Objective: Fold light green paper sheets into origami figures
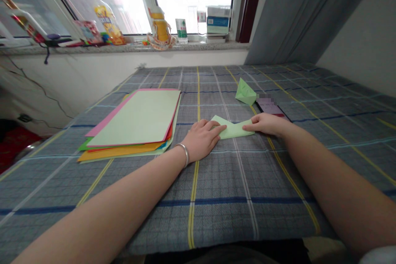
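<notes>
A folded light green paper (232, 129) lies flat on the grey checked cloth (222, 181). My left hand (201, 138) rests palm down on its left end, fingers stretched out and pressing on it. My right hand (266, 123) presses its right end with the fingertips, fingers held together. A silver bangle (185, 152) sits on my left wrist.
A stack of coloured paper sheets (136, 126) lies to the left. A folded green paper shape (246, 91) and a dark phone (269, 108) lie beyond my right hand. Bottles and boxes stand on the window sill (130, 47). A grey curtain (297, 16) hangs at the right.
</notes>
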`<action>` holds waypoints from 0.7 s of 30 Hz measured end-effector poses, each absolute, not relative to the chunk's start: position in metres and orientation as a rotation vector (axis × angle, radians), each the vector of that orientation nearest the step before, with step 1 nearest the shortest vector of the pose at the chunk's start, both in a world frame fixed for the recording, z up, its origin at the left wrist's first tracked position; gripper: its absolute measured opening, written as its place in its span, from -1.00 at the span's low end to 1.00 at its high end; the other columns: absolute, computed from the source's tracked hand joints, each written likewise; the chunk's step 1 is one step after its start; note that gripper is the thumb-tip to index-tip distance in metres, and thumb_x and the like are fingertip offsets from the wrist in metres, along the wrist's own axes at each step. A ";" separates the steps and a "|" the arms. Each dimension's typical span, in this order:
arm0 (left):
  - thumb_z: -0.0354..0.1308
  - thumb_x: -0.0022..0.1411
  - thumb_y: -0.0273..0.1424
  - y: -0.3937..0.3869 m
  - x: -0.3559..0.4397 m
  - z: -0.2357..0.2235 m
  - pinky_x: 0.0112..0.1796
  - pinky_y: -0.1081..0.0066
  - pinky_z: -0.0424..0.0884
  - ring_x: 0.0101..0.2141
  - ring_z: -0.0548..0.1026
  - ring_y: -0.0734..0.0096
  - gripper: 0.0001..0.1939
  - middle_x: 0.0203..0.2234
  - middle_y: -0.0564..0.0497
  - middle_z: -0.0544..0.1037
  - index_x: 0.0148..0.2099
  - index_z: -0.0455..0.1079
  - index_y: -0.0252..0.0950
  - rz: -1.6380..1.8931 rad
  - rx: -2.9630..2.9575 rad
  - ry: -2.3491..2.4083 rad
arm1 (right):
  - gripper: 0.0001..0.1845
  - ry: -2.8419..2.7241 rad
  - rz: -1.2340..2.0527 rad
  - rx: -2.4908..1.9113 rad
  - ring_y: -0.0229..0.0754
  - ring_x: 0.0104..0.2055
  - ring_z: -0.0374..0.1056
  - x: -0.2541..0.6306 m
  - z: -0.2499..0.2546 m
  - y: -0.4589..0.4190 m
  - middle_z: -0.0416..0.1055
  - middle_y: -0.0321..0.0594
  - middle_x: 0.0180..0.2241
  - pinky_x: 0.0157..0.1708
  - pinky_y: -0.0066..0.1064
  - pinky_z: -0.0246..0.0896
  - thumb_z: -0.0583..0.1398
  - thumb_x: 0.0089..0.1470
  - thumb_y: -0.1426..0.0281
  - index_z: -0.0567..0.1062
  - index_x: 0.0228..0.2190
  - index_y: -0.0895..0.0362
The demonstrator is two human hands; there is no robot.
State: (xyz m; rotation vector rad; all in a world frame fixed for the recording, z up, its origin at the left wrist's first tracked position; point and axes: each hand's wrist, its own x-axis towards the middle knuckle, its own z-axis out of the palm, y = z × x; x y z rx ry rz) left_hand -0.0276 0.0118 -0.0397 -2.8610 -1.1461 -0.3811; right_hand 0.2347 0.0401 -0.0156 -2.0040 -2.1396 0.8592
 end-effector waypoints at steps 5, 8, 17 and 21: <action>-0.22 0.39 -0.28 0.012 -0.028 -0.041 -0.01 0.15 0.19 -0.03 0.27 0.20 -0.56 0.12 -0.01 0.31 0.26 0.14 -0.06 -0.361 -2.874 -1.135 | -0.53 -2.137 0.846 -2.071 -0.30 -0.60 0.06 0.225 -0.010 0.038 0.19 -0.33 -0.65 -0.60 -0.39 -0.15 0.19 -0.14 -0.04 0.31 -0.65 0.11; -0.23 0.39 -0.27 0.014 -0.029 -0.041 0.00 0.14 0.17 -0.03 0.26 0.20 -0.56 0.16 0.03 0.28 0.27 0.13 -0.04 -0.328 -2.891 -1.131 | -0.56 -2.220 0.842 -2.104 -0.28 -0.58 0.12 0.222 -0.006 0.039 0.25 -0.30 -0.62 -0.59 -0.39 -0.11 0.21 -0.15 -0.01 0.35 -0.66 0.11; -0.23 0.38 -0.33 0.019 -0.030 -0.044 0.01 0.13 0.16 -0.02 0.26 0.22 -0.55 0.20 0.05 0.25 0.26 0.14 -0.08 -0.354 -2.924 -1.153 | -0.54 -2.341 0.775 -2.079 -0.29 -0.61 0.11 0.237 -0.011 0.044 0.21 -0.32 -0.66 -0.59 -0.38 -0.14 0.20 -0.13 -0.03 0.36 -0.65 0.11; -0.23 0.37 -0.36 0.018 -0.030 -0.044 0.01 0.14 0.17 -0.02 0.26 0.22 -0.54 0.19 0.05 0.26 0.26 0.14 -0.11 -0.382 -2.919 -1.140 | -0.58 -2.332 0.844 -2.084 -0.31 -0.64 0.06 0.238 -0.009 0.041 0.15 -0.36 -0.69 -0.61 -0.39 -0.16 0.18 -0.08 0.02 0.32 -0.64 0.10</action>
